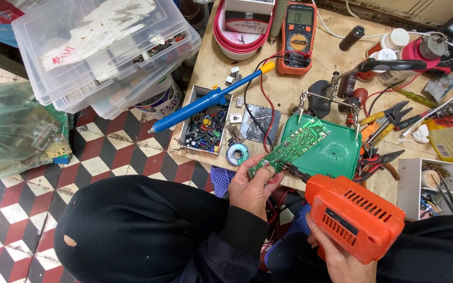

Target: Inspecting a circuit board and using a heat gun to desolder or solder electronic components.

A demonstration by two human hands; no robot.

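My left hand point(251, 187) grips the near end of a long green circuit board point(292, 144), which slants up to the right over a green plastic tray point(336, 152). An orange pistol-shaped soldering gun point(355, 212) sits in my right hand point(339, 259), and its dark tip touches the board's lower edge near my left thumb. Both hands are at the table's front edge, above my dark-clothed lap.
A blue desoldering pump point(205, 102) lies across a box of small components point(204, 128). A solder spool point(237, 154), an orange multimeter point(295, 36) with red and black leads, pliers point(389, 118), a helping-hand clamp point(336, 91) and clear plastic boxes point(100, 47) crowd the wooden table.
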